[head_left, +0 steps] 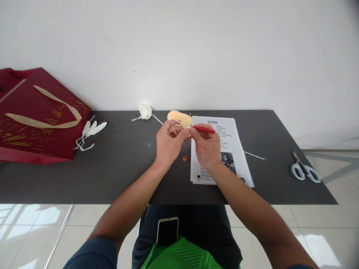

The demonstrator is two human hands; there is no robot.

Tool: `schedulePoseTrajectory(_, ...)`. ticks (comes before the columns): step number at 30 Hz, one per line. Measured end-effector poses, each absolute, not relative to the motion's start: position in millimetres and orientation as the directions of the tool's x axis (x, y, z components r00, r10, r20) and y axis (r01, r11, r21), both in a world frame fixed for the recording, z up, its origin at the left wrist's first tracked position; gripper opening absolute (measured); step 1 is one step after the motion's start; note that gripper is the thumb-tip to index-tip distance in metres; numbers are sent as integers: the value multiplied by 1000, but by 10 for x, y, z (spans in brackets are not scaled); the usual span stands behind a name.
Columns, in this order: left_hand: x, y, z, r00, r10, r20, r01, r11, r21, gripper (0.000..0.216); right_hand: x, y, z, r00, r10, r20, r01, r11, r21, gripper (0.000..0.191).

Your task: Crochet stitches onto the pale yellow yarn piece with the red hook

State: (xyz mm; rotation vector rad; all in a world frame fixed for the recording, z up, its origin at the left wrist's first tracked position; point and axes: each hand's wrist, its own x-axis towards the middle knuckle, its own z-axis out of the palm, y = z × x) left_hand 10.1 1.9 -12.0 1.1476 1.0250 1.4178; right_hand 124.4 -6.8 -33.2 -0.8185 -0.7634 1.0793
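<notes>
My left hand (pixel 168 144) is closed in a pinch on a strand of pale yellow yarn, held above the dark table (pixel 117 168). My right hand (pixel 206 147) grips a red-handled crochet hook (pixel 204 129) whose tip meets the yarn between the two hands. The strand leads back to a pale yellow yarn ball (pixel 179 117) lying just behind my hands. A printed pattern sheet (pixel 221 151) lies under my right hand.
A white yarn bundle (pixel 145 111) lies at the table's back. A red gift bag (pixel 36 116) and white feather-like pieces (pixel 91 130) are at the left. Scissors (pixel 304 170) are at the right edge. A small orange marker (pixel 184 158) lies by the sheet. A phone (pixel 167 231) rests on my lap.
</notes>
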Motion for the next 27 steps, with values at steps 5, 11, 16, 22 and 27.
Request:
schedulePoseTrajectory(5, 95, 34, -124, -45, 993, 109, -287, -117, 951, 40, 1266, -49, -355, 317, 939, 134, -400, 261, -878, 19)
schedulePoseTrajectory(11, 101, 31, -106, -10, 997, 82, -394, -80, 916, 41, 1289, -20, -363, 312, 942, 119, -452, 258, -854, 24)
schedulePoseTrajectory(16, 115, 16, -116, -4, 997, 82, -415, -76, 907, 44, 1286, -22, -337, 302, 947, 112, -470, 250, -847, 23)
schedulePoseTrajectory(22, 90, 31, -128, 19, 994, 107, -419, -89, 903, 55, 1250, -44, -282, 319, 947, 51, -520, 220, -826, 26)
schedulePoseTrajectory(27, 53, 68, -129, 89, 991, 101, -444, -51, 895, 61, 1271, -40, -217, 237, 971, -22, -616, 133, -776, 28)
